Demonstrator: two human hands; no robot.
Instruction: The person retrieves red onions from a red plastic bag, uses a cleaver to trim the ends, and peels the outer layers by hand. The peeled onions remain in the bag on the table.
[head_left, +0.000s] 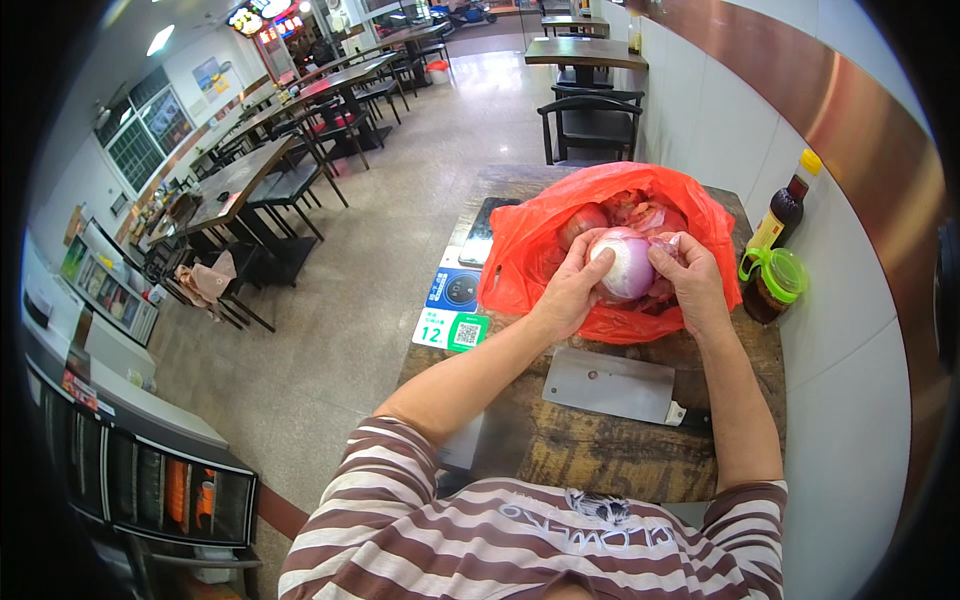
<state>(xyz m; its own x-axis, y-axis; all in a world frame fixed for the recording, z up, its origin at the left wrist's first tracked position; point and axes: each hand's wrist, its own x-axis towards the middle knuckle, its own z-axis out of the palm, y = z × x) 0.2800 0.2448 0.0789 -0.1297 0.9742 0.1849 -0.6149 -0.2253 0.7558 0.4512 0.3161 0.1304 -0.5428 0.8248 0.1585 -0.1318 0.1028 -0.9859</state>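
Note:
A purple onion (628, 264) with a pale, bared end is held over an open red plastic bag (525, 232). My left hand (568, 289) grips the onion's left side. On its right side, my right hand (694, 277) pinches a loose flap of papery skin (666, 246) between thumb and fingers. More onions (583, 223) and dry peelings (637, 206) lie inside the bag, partly hidden by my hands. A cleaver (609, 384) rests flat on the wooden table (577, 450), its blade to the left and its dark handle partly covered by my right forearm.
At the table's right edge, by the tiled wall, stand a dark sauce bottle (781, 210) and a jar with a green lid (772, 289). A phone (486, 234) and printed cards (450, 328) lie left of the bag. Beyond are a black chair (592, 124) and other tables (232, 187).

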